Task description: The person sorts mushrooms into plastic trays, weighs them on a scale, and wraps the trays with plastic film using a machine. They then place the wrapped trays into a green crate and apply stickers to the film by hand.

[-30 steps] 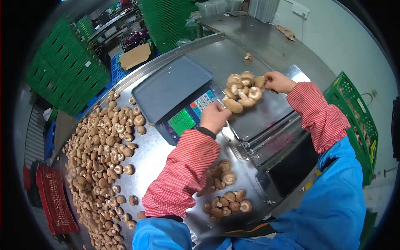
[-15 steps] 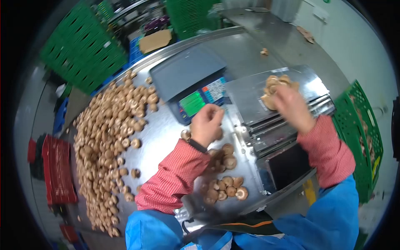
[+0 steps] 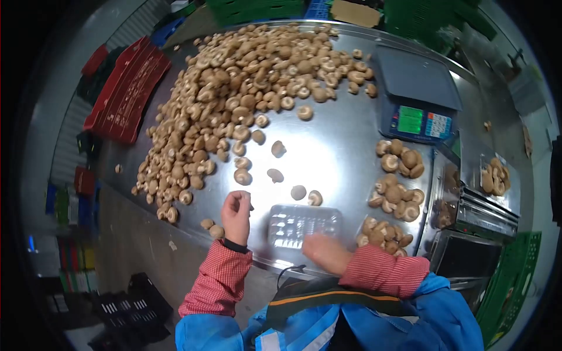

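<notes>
My left hand (image 3: 236,217) is curled over the steel table, left of a clear plastic tray (image 3: 280,221); a small dark edge shows at its fingertips, and I cannot tell what it is. My right hand (image 3: 326,253), smeared by motion, overlaps the tray's lower right corner. No mushrooms lie inside the tray. Just beyond it are a loose mushroom (image 3: 298,192) and another with its stem showing (image 3: 315,198). Two more mushrooms (image 3: 216,231) rest at the table edge beside my left wrist.
A large heap of mushrooms (image 3: 234,88) covers the far left. Filled mushroom trays stand at right: back (image 3: 404,161), middle (image 3: 398,196), front (image 3: 383,234). Behind them is a scale (image 3: 415,79). A wrapping machine (image 3: 486,210) carries another mushroom pack (image 3: 496,177). A red crate (image 3: 126,93) stands left.
My view has swung left. My right hand has left the mushroom pack on the wrapping machine and is now at the clear tray. My left hand has moved from near the scale to the table's front.
</notes>
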{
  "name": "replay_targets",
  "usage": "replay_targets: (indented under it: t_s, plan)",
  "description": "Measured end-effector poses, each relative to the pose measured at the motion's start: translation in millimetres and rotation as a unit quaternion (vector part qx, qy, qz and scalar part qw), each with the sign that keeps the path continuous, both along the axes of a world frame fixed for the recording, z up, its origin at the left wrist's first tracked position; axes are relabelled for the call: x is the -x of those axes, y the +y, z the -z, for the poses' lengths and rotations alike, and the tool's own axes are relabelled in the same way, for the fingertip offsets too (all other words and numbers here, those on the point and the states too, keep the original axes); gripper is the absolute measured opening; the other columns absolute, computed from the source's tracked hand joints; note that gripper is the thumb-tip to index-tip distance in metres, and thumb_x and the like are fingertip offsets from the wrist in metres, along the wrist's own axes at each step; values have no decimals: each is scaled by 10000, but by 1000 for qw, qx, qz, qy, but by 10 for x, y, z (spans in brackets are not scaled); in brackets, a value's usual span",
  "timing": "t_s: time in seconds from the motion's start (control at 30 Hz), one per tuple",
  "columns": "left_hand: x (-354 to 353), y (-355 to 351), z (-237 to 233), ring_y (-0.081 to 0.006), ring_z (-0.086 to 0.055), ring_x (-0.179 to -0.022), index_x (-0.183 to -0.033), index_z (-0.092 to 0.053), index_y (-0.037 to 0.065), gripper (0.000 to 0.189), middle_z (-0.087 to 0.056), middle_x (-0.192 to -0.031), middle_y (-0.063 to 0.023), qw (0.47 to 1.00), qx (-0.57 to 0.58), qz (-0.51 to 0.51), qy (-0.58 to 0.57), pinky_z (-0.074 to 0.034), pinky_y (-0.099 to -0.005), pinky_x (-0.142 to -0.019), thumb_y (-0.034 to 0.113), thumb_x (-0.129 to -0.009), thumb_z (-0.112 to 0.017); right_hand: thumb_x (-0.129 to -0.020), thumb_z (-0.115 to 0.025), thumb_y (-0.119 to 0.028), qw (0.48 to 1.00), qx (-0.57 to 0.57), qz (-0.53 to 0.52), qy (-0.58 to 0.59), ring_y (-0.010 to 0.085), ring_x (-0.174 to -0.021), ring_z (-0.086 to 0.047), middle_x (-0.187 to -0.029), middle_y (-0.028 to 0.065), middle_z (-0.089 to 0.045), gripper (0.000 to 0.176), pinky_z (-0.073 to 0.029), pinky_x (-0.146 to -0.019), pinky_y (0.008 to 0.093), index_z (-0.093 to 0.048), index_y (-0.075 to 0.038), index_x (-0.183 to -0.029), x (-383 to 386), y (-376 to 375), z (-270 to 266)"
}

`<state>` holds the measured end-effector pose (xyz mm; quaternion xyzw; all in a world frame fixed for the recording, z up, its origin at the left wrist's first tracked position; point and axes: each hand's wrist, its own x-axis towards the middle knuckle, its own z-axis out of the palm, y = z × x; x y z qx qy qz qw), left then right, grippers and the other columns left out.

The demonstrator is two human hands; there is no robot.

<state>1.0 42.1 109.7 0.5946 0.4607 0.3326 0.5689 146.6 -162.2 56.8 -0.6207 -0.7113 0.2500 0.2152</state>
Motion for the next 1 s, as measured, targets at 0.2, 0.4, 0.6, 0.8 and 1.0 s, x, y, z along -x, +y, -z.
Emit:
replay_targets:
  t_s: [0.2,0.4,0.6,0.8,1.0]
  plan:
    - [378,-193,315,-32,-490,-648,-930,-586,40,97,-557,-744,43,995,85,-33,-29,-375,-173,-572,135,-925,-606,-770,-629,-125,996,-15,58,60,327,-797,-567,-793,130,-558,103,-466,-708,434,-570,-41,-776,-35,81,-172]
    - [337,-250,436,-28,-492,-655,-926,-587,36,90,-560,-758,44,993,116,-3,-21,-390,-171,-587,123,-923,-610,-759,-659,-129,995,-8,76,68,321,-803,-572,-800,116,-563,114,-469,-699,430,-575,-52,-772,-19,68,-87]
    - [281,-285,446,-25,-489,-663,-901,-594,30,90,-554,-753,48,990,134,18,-28,-389,-166,-599,116,-919,-612,-775,-651,-140,992,9,69,109,333,-788,-573,-808,127,-564,120,-469,-689,429,-576,-47,-789,-76,79,-57]
    - [298,-296,-79,-59,-528,-579,-1060,-533,15,188,-575,-710,15,973,206,77,68,-426,-186,-509,140,-931,-587,-783,-647,-168,998,-30,21,58,333,-742,-551,-770,136,-522,173,-464,-681,428,-549,-29,-816,-161,207,-324]
    - [232,-234,-200,-118,-610,-628,-1269,-439,26,316,-640,-846,-77,928,295,228,-8,-502,-221,-546,180,-994,-450,-760,-689,-251,979,-193,25,-55,267,-750,-539,-770,80,-501,288,-465,-667,382,-557,-21,-873,-322,684,-1183]
